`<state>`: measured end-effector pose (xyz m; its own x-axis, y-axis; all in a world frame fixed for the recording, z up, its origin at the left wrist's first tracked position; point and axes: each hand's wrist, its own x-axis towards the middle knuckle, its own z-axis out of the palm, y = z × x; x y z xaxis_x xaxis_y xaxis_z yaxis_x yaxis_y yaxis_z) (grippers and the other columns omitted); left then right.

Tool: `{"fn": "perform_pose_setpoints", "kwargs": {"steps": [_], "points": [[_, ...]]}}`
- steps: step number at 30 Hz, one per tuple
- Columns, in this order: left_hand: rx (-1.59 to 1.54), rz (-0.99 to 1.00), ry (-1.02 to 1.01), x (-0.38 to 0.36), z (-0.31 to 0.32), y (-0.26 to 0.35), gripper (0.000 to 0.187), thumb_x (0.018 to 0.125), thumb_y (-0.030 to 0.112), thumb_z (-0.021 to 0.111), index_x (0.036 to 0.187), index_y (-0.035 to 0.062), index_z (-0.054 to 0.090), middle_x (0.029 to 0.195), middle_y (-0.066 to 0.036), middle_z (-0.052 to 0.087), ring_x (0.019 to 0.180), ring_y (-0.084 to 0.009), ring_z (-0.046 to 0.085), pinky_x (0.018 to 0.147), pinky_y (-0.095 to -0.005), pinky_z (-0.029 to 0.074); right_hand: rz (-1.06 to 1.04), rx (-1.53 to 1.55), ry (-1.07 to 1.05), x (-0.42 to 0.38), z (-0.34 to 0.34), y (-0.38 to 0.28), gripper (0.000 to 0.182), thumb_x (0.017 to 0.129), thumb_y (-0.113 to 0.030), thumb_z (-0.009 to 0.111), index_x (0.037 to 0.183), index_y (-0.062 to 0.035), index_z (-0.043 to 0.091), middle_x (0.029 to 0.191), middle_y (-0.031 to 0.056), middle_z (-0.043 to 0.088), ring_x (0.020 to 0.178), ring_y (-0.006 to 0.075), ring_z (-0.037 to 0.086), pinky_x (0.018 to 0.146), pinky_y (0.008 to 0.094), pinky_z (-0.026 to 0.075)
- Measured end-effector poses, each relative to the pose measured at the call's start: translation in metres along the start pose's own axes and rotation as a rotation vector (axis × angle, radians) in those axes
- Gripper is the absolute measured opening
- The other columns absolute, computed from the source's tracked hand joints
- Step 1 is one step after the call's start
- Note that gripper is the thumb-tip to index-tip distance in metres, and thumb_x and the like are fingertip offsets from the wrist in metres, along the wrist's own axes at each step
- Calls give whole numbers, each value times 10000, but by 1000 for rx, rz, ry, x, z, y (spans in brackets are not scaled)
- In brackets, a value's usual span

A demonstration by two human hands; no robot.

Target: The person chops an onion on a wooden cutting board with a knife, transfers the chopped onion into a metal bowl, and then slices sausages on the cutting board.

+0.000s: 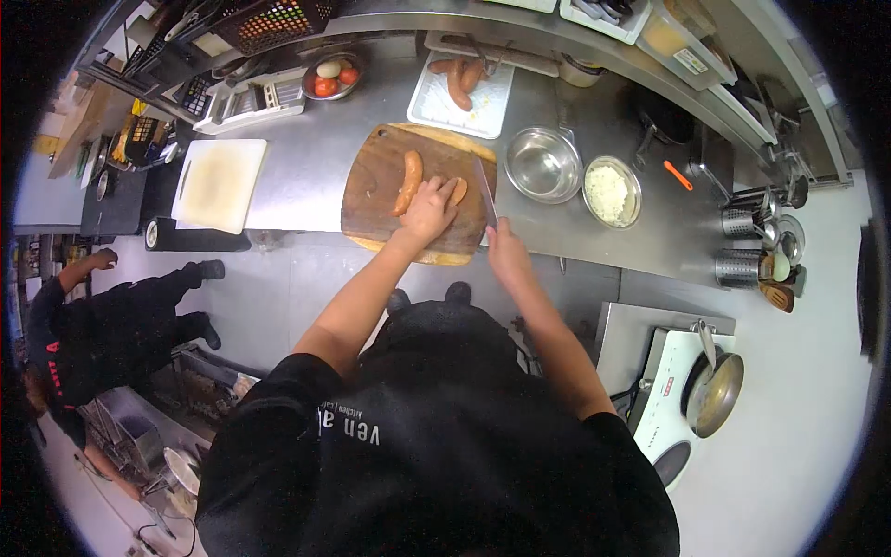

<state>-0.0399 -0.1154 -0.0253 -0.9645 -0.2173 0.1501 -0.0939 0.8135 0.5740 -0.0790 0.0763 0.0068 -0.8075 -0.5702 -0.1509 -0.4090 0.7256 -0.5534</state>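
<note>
On the dark wooden cutting board [371, 181] my left hand [430, 210] presses its fingers onto a sausage [458, 190], whose cut end shows beside the fingertips. Left of that hand lies another sausage [410, 176], close to the wrist. My right hand [505, 249] is closed around the handle of a kitchen knife [484, 189]. The blade points away from me over the board's right edge, a little apart from the held sausage. Behind the board, a white tray [490, 104] carries several more sausages [457, 82].
Right of the board stand a steel bowl [541, 165] and a bowl of white chopped food [608, 193]. An orange-handled tool [678, 175] lies further right. A white cutting board [221, 186] and a bowl of tomatoes [327, 85] are left. A co-worker [111, 325] stands at far left.
</note>
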Motion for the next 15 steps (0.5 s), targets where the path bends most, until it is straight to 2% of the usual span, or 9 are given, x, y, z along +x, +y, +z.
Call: {"fn": "perform_pose_setpoints", "kwargs": {"steps": [1,2,4,8,11,15], "points": [[-17,-6,17,-2,-1,2,516,775,185,669,1247,30,532,1112,-169,529,1038,-347,509,891,-413,440,49,54,2,-3,-3,-10,241,963,-238,417,981,2,431,805,275,610,766,483,583,670,552,451],[-19,-9,11,-3,0,5,516,775,185,669,1247,30,532,1112,-169,529,1038,-347,509,891,-413,440,54,55,-3,-3,3,-7,241,963,-238,417,981,2,431,805,275,610,766,483,583,670,552,451],[-59,-75,125,-2,6,4,469,810,174,655,1235,11,543,1061,-174,556,958,-351,538,873,-402,443,21,41,9,-2,14,-6,229,963,-229,416,961,-1,438,798,279,606,763,479,584,667,560,446],[-60,-123,120,2,12,1,448,826,162,636,1240,20,542,1062,-179,560,945,-357,540,869,-400,444,77,7,-47,-7,8,-14,219,962,-224,416,964,-6,438,793,274,607,758,475,586,662,558,447],[-16,-37,105,2,15,1,450,822,151,634,1246,29,540,1061,-181,558,937,-365,538,860,-404,446,18,-32,-5,-8,12,-12,236,960,-234,431,953,2,421,742,275,607,713,469,592,635,546,455],[123,64,176,-8,5,10,454,822,143,620,1254,36,535,1038,-188,554,928,-373,530,846,-413,448,65,-9,-26,-8,8,-12,215,958,-216,418,970,-3,439,794,272,616,752,476,588,662,559,446]]}}
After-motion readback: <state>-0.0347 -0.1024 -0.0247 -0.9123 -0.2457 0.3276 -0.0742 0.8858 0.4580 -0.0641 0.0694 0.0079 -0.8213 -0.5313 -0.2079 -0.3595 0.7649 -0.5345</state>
